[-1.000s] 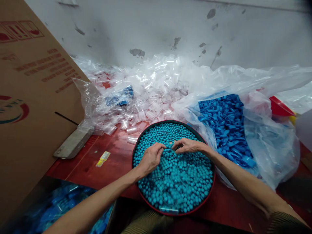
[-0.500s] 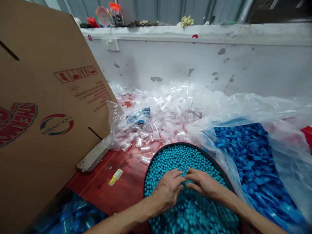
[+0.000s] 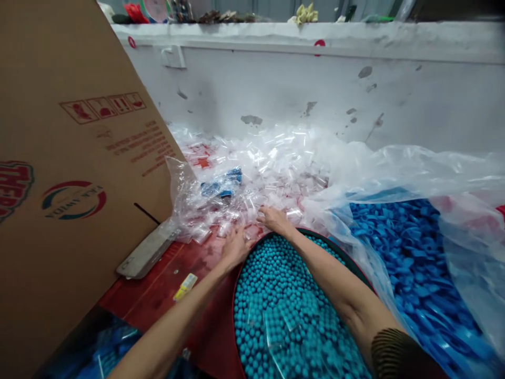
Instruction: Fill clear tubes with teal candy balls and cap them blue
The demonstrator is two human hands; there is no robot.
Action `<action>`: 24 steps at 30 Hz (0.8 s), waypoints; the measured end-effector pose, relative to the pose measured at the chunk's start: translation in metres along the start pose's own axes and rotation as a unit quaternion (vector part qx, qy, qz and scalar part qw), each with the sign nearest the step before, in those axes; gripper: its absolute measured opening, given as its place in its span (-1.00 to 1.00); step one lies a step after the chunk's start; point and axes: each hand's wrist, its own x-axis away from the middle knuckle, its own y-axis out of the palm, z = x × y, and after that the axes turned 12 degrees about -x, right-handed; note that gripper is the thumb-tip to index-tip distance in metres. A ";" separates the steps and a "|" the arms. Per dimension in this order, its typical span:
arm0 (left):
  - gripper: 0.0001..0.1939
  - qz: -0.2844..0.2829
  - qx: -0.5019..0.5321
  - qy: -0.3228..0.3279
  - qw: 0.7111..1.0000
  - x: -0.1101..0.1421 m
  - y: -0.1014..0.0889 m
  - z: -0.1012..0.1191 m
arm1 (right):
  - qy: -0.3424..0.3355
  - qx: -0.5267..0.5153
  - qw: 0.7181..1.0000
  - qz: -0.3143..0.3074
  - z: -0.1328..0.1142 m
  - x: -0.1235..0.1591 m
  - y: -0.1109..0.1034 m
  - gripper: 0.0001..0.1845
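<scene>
My left hand (image 3: 235, 246) reaches to the near edge of a pile of small clear plastic pieces (image 3: 276, 184), its fingers apart and touching the pieces there. Beyond the rim of a round tub (image 3: 302, 231), my right hand (image 3: 274, 218) is among the same pieces, with bent fingers spread and nothing visible in them. Small teal balls (image 3: 284, 279) fill the tub beneath my right forearm. Several clear pieces (image 3: 274, 326) lie on the balls at the near side.
A large cardboard box (image 3: 79, 158) leans in on the left, with a grey block (image 3: 145, 252) at its foot. On the right, a plastic sheet (image 3: 465, 252) surrounds blue plastic parts (image 3: 414, 258). A yellow-and-white label (image 3: 185, 287) sits on the red tabletop (image 3: 205, 305).
Both hands have left the balls in the tub and moved forward to the clear pieces, the left one also leftward. The view has tipped down slightly.
</scene>
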 end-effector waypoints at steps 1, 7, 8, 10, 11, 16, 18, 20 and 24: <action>-0.41 -0.001 -0.012 0.013 1.000 -0.003 0.002 0.003 | -0.002 0.001 1.000 -0.001 0.000 -0.004 0.005 -0.63; -0.49 0.051 -0.001 0.022 0.998 -0.024 0.013 0.017 | -0.017 -0.038 0.999 -0.024 0.015 -0.008 0.006 -0.65; -0.51 0.061 0.021 0.025 0.998 -0.028 0.015 0.018 | -0.016 -0.051 0.998 -0.024 0.019 -0.007 0.005 -0.64; -0.57 0.061 0.072 0.034 0.995 -0.037 0.020 0.020 | -0.012 -0.079 0.997 -0.024 0.027 -0.004 0.002 -0.61; -0.60 0.055 0.089 0.037 0.994 -0.041 0.020 0.020 | -0.010 -0.093 0.995 -0.023 0.031 -0.001 0.000 -0.60; -0.78 0.022 0.130 0.062 0.989 -0.053 0.009 0.022 | -0.026 -0.146 0.989 -0.006 0.036 0.023 -0.014 -0.62; -0.78 0.020 0.143 0.079 0.986 -0.052 0.003 0.025 | -0.043 -0.160 0.986 -0.001 0.037 0.035 -0.021 -0.66; -0.77 0.014 0.152 0.096 0.984 -0.051 0.001 0.028 | -0.054 -0.194 0.980 -0.004 0.040 0.046 -0.027 -0.68; -0.74 -0.036 0.161 0.123 0.979 -0.056 0.007 0.034 | -0.045 -0.235 0.971 -0.012 0.051 0.070 -0.039 -0.61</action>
